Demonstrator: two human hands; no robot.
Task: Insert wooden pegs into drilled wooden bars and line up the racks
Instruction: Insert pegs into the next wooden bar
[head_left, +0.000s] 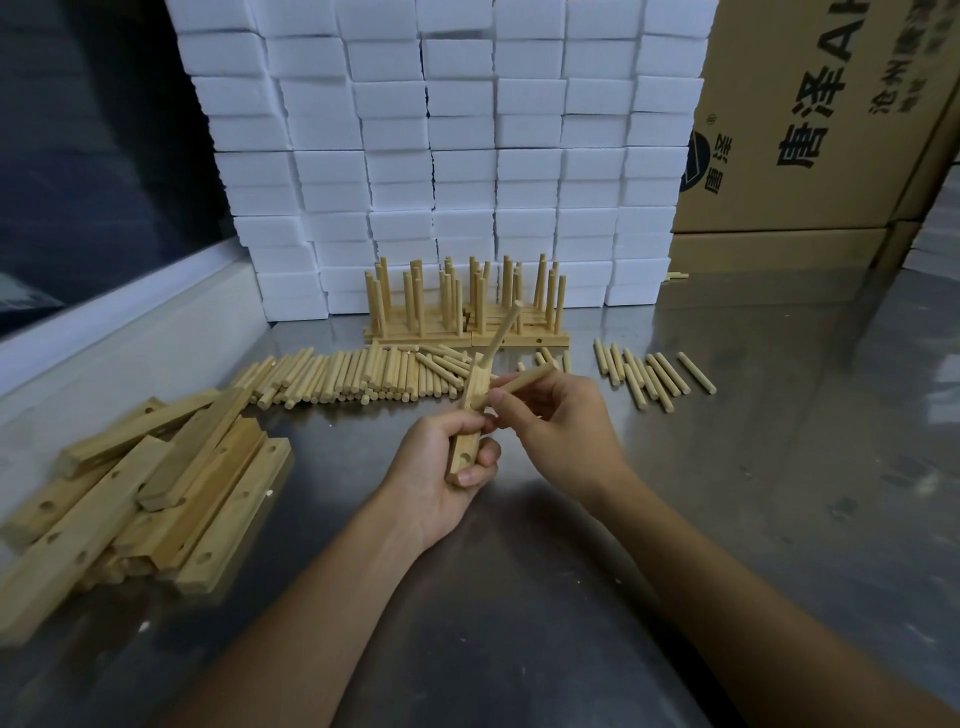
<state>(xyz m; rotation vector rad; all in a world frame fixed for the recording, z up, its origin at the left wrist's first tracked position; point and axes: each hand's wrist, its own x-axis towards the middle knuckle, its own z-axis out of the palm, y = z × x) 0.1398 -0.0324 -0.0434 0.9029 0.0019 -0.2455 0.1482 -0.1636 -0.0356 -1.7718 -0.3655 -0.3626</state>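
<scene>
My left hand (444, 470) grips a drilled wooden bar (470, 415) held nearly upright above the metal table. One peg (501, 332) stands in the bar's far end and slants up to the right. My right hand (558, 423) pinches a second peg (524, 382) with its near tip against the middle of the bar. An empty hole shows near the bar's lower end. Finished racks (465, 306) with upright pegs stand in a row at the back. A long heap of loose pegs (353, 376) lies in front of them.
A pile of drilled bars (140, 488) lies at the left. Several more loose pegs (652, 374) lie at the right. White foam blocks (457, 145) are stacked behind the racks, with cardboard boxes (810, 130) at the back right. The steel table (753, 493) extends right.
</scene>
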